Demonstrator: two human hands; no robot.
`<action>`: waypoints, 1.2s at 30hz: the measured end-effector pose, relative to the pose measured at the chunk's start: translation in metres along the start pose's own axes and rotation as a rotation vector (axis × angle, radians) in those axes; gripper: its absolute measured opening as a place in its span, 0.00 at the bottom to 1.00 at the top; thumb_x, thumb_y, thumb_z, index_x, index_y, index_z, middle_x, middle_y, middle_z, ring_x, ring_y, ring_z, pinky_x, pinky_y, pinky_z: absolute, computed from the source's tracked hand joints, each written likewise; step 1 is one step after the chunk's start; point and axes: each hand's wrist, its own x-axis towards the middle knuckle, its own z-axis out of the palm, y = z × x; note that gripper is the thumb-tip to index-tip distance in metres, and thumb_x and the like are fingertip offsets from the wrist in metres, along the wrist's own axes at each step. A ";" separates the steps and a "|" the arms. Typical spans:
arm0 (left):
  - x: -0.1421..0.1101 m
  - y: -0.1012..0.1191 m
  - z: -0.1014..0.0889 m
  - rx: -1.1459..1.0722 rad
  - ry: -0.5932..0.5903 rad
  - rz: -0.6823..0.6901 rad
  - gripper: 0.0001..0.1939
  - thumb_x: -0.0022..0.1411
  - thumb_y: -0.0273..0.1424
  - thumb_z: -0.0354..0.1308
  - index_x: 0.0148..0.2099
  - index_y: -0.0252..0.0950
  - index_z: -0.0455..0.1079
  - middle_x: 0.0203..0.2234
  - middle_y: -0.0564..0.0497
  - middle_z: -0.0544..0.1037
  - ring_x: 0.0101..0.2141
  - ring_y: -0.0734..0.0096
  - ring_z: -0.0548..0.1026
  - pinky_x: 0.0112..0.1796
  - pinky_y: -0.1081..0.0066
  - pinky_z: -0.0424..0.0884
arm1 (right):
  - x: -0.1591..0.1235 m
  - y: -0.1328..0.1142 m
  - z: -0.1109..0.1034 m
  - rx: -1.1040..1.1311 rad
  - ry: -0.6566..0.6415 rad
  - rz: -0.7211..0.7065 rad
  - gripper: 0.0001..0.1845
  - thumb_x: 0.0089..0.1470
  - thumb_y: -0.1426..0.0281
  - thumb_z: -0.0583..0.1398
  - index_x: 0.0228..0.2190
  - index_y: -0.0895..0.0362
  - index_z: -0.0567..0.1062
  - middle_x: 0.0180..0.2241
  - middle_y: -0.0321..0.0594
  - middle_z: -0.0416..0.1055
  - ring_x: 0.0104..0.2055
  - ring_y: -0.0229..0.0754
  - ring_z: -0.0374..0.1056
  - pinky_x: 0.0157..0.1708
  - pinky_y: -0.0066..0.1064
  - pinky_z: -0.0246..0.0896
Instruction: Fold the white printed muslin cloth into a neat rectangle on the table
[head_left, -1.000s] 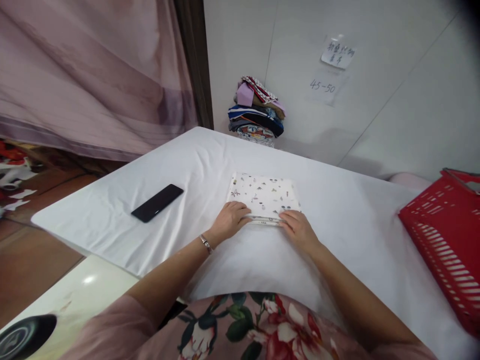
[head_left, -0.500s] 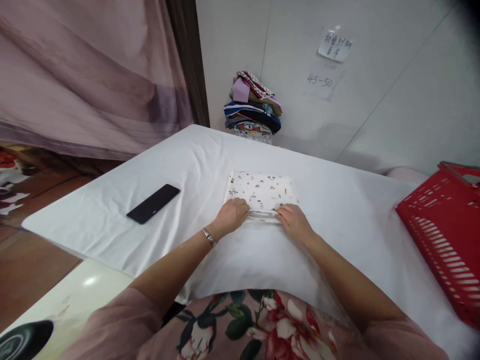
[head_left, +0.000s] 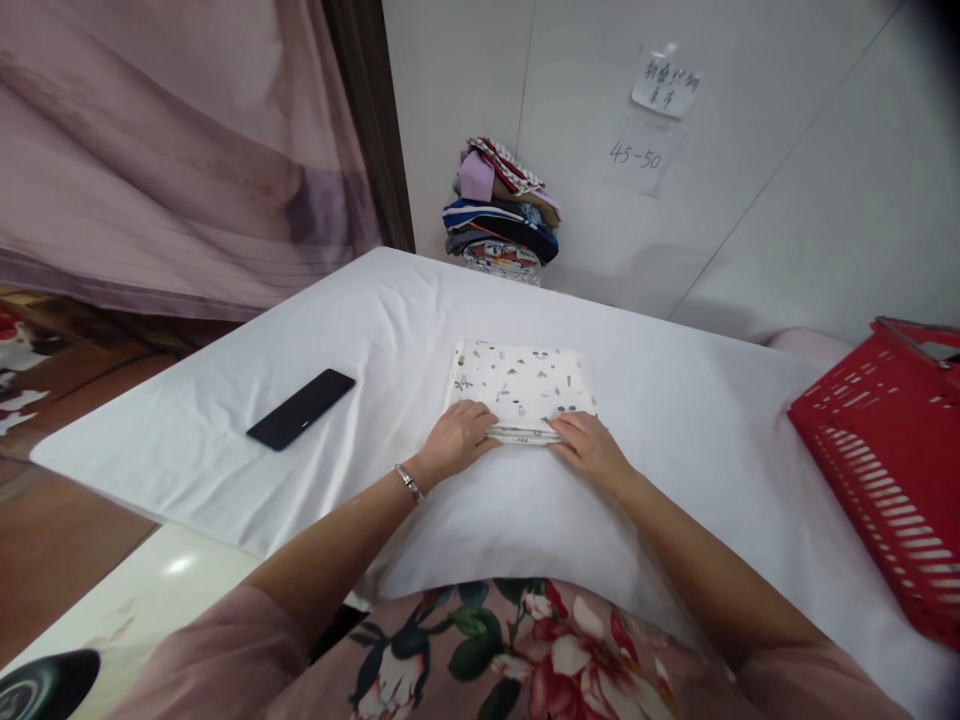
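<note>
A folded white cloth (head_left: 521,380) with small printed motifs lies flat on the white-covered table (head_left: 660,400) in front of me. Its near edge shows several stacked layers. My left hand (head_left: 459,437) grips the near left corner, fingers on top and thumb at the layered edge. At the near right corner my right hand (head_left: 590,447) pinches the layers in the same way. Both hands partly hide the corners. A bracelet (head_left: 409,483) circles my left wrist.
A black phone (head_left: 301,408) lies left on the table. At the right edge stands a red plastic basket (head_left: 877,450). Folded clothes (head_left: 502,210) are piled behind the far edge, against a wall with paper notes (head_left: 666,85). A pink curtain (head_left: 187,150) hangs at the left.
The near edge of the cloth lies lower and flatter, its layers closer together. Both hands stay at the corners, with the thumbs slightly lower. The view has shifted slightly.
</note>
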 end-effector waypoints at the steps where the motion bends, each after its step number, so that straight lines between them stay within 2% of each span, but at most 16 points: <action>1: 0.001 0.000 0.000 0.002 0.001 -0.010 0.12 0.61 0.38 0.51 0.42 0.36 0.68 0.36 0.47 0.71 0.38 0.64 0.67 0.40 0.64 0.63 | 0.000 0.000 0.000 0.000 -0.002 0.009 0.15 0.59 0.63 0.51 0.44 0.55 0.70 0.41 0.45 0.69 0.42 0.46 0.64 0.40 0.39 0.60; 11: 0.006 0.002 0.000 0.089 0.021 0.015 0.12 0.64 0.37 0.47 0.39 0.35 0.67 0.32 0.48 0.71 0.35 0.66 0.67 0.37 0.65 0.63 | 0.006 0.002 -0.001 -0.025 -0.059 0.017 0.12 0.59 0.67 0.52 0.42 0.57 0.71 0.37 0.44 0.69 0.38 0.44 0.62 0.37 0.36 0.59; 17: 0.012 0.000 0.001 0.222 0.084 0.071 0.11 0.65 0.34 0.45 0.37 0.35 0.66 0.31 0.48 0.71 0.34 0.66 0.66 0.35 0.66 0.61 | 0.011 0.001 0.002 -0.129 0.076 0.020 0.12 0.59 0.69 0.51 0.39 0.59 0.72 0.37 0.45 0.70 0.38 0.45 0.62 0.38 0.36 0.57; 21: 0.005 -0.001 0.010 0.226 0.060 0.110 0.10 0.65 0.33 0.45 0.36 0.35 0.66 0.31 0.48 0.71 0.34 0.66 0.66 0.36 0.65 0.62 | 0.003 -0.001 0.012 -0.151 0.085 -0.008 0.12 0.60 0.70 0.50 0.38 0.58 0.72 0.37 0.45 0.70 0.38 0.44 0.62 0.38 0.36 0.57; 26: -0.002 0.000 0.013 0.159 0.069 0.088 0.10 0.65 0.32 0.46 0.38 0.35 0.67 0.32 0.48 0.71 0.35 0.66 0.66 0.37 0.65 0.63 | -0.004 0.002 0.016 -0.100 0.068 -0.034 0.13 0.59 0.70 0.50 0.42 0.58 0.71 0.39 0.46 0.69 0.39 0.44 0.62 0.40 0.37 0.59; 31: -0.008 0.000 0.006 0.098 0.086 0.071 0.11 0.64 0.32 0.47 0.44 0.36 0.67 0.36 0.47 0.73 0.39 0.65 0.68 0.40 0.63 0.64 | -0.005 0.002 0.013 -0.070 0.042 -0.005 0.14 0.59 0.70 0.50 0.44 0.58 0.70 0.40 0.46 0.69 0.41 0.45 0.63 0.40 0.38 0.60; 36: -0.026 -0.012 -0.005 0.083 0.110 -0.001 0.14 0.63 0.33 0.49 0.50 0.36 0.65 0.42 0.44 0.73 0.44 0.62 0.68 0.45 0.59 0.64 | -0.011 0.002 0.007 -0.047 0.036 0.019 0.17 0.60 0.70 0.49 0.48 0.56 0.68 0.43 0.46 0.68 0.45 0.47 0.63 0.44 0.41 0.59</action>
